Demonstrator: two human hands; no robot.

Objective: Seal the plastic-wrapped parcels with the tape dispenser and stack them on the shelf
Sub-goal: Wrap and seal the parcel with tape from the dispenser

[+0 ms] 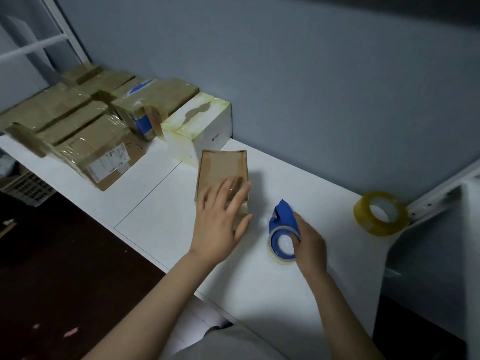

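White counter point(259, 294), mid-frame: left hand point(220, 222) flat-fingered on a brown plastic-wrapped parcel point(220, 167), right hand point(310, 245) fingers curled round a blue tape dispenser point(283, 216); slack pressure may let the parcel skid.

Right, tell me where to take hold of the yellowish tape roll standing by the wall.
Take the yellowish tape roll at its upper rim, fingers through the open core and thumb on the outer band, coming from the front-left. It stands on edge on the table with the core facing you. Its right side seems to rest against the white frame, so that side looks blocked.
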